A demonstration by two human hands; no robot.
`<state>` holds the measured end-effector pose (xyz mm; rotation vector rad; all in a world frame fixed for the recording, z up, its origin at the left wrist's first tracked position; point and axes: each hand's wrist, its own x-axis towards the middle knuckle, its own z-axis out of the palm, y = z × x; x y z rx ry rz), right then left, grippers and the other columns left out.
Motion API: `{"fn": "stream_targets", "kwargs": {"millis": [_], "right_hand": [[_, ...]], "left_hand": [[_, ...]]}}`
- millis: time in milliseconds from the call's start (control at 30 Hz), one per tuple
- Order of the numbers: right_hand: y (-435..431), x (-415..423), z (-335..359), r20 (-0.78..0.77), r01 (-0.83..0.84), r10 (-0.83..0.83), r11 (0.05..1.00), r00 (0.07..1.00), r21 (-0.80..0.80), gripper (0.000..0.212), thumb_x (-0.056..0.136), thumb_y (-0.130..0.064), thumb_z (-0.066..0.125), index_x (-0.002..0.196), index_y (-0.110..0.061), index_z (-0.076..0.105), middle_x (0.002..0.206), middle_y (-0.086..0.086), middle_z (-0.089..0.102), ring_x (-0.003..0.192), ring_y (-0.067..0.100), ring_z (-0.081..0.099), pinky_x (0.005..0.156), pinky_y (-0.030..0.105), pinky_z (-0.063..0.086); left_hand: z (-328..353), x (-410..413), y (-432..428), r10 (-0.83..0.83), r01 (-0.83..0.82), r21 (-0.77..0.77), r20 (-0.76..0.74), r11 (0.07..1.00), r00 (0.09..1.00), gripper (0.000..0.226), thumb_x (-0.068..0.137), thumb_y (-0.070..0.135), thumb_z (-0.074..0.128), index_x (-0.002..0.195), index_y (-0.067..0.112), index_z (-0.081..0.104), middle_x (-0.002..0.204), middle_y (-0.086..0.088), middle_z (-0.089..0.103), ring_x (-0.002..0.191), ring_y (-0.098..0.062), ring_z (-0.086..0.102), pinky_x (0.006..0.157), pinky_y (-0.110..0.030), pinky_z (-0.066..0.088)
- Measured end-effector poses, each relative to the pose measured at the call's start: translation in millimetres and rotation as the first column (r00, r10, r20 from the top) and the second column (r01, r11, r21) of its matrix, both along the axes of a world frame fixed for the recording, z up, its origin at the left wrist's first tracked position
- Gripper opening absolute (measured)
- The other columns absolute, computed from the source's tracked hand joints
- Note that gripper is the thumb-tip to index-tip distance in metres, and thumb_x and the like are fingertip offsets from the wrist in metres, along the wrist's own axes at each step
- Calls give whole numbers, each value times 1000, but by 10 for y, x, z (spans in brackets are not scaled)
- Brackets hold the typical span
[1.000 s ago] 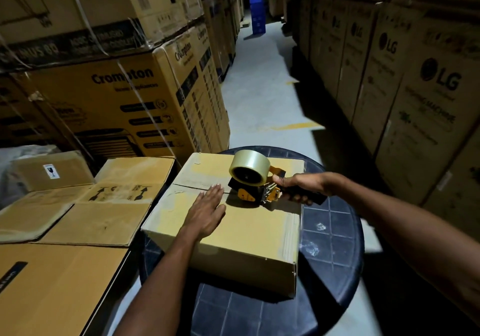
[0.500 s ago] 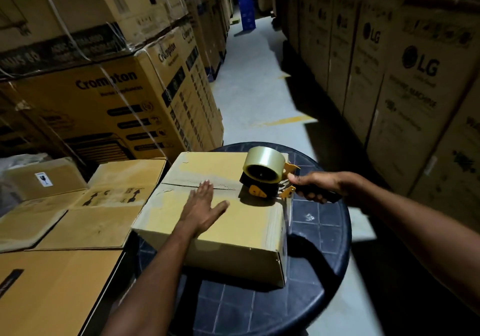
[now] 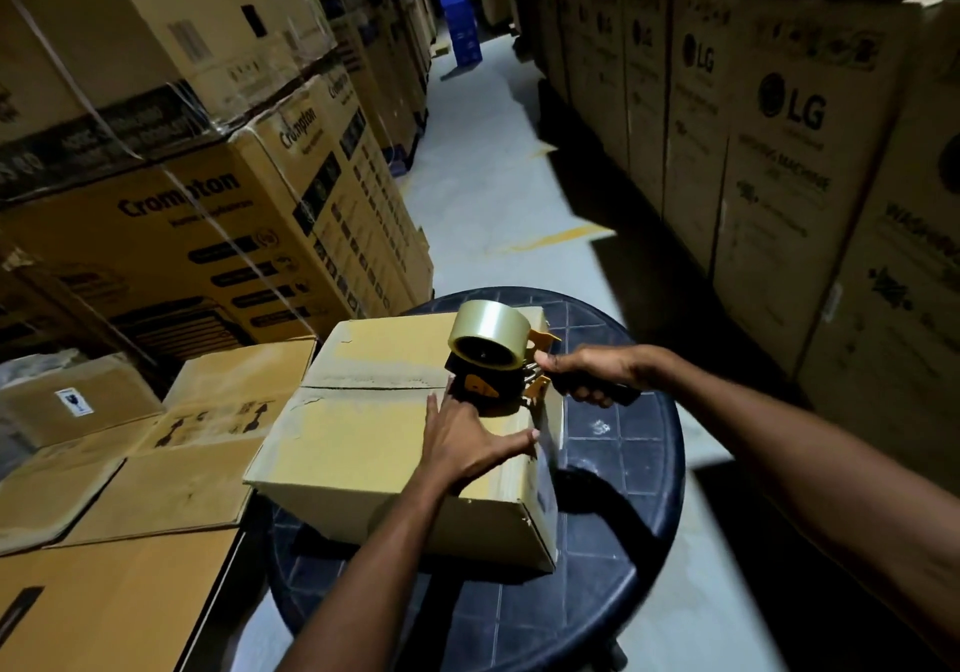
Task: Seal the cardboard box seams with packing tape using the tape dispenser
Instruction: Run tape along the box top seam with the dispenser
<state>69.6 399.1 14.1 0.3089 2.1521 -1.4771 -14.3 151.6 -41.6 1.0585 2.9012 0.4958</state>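
A closed brown cardboard box [image 3: 363,442] sits on a round dark plastic table [image 3: 613,515]. Its centre seam [image 3: 374,387] runs left to right across the top. A tape dispenser [image 3: 493,359] with a clear tape roll and orange-black body rests on the top at the box's right edge. My right hand [image 3: 592,372] is shut on its black handle, just past that edge. My left hand [image 3: 467,442] lies flat on the box top right beside the dispenser, fingers spread, thumb toward the right edge.
Flattened and folded cartons [image 3: 171,453] lie to the left of the table. Tall stacked Crompton boxes [image 3: 218,214] stand at the left and LG boxes [image 3: 789,151] at the right, with a pale floor aisle [image 3: 493,177] between them. A blue crate [image 3: 460,26] stands far down the aisle.
The dispenser has slid right along the seam to the box's right edge. My left hand has followed it rightward across the top.
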Motion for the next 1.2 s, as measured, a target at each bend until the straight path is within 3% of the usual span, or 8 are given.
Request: {"fn": "stream_targets", "kwargs": {"millis": [200,367,567,667,833,900,1067,1200], "right_hand": [[-372,-243,-90,-64,-23,21,999,998,-41,77,86,-85,40,98,-12,62,71,-3,48,50,8,38,46,22,31],[-686,-464,-218,-78,-23,17,997,997,-76,94,66,-100,45,101,-14,65,72,-4,45,55,9,33,51,29,26],[-705,-441,-338,-129,-11,3,998,992,-63,78,73,-97,42,98,-27,67,79,-1,49,57,9,38,51,28,31],[-591,-351,-357,-146,7,-18,998,989,-70,85,78,-93,42,103,-16,66,76,-3,51,52,7,38,46,24,31],[-374,-109,-467,-146,15,-32,993,989,-117,75,78,-93,41,87,-22,63,68,-6,48,51,9,35,48,25,28],[-301,14,-525,-164,33,-54,991,985,-133,71,80,-92,43,78,-23,61,65,-7,48,51,10,35,49,27,28],[-89,326,-656,-173,54,-86,982,981,-179,64,90,-81,39,78,-20,52,59,-9,42,45,8,30,42,20,27],[-59,454,-844,-183,47,-89,974,979,-221,61,88,-83,41,67,-25,44,59,-7,37,46,11,25,44,23,21]], "left_hand": [[63,-388,-449,-23,24,-52,29,998,999,91,61,97,56,134,42,57,151,14,44,141,-12,37,124,-51,15],[77,-643,-719,14,-7,-81,88,997,996,92,62,88,65,141,47,43,156,11,34,142,-18,36,125,-50,12],[26,-666,-753,61,-51,-99,96,994,994,97,62,87,65,145,43,41,163,9,25,150,-15,21,126,-46,6],[90,-617,-728,69,-53,-120,131,991,989,107,68,80,68,156,37,25,167,7,12,154,-18,7,126,-44,2],[29,-665,-731,66,-43,-178,126,983,990,115,71,81,61,160,34,5,169,11,0,154,-8,-4,126,-45,-2],[38,-658,-721,68,-39,-214,130,976,989,115,73,80,59,161,32,2,168,13,-6,153,-7,-8,125,-45,-3],[78,-648,-687,46,-7,-260,146,966,988,111,76,74,55,161,30,-2,166,12,-13,153,-10,-12,125,-47,-5],[91,-622,-674,43,3,-293,151,956,988,116,70,78,48,161,29,-4,166,11,-16,153,-11,-13,124,-51,-5]]}}
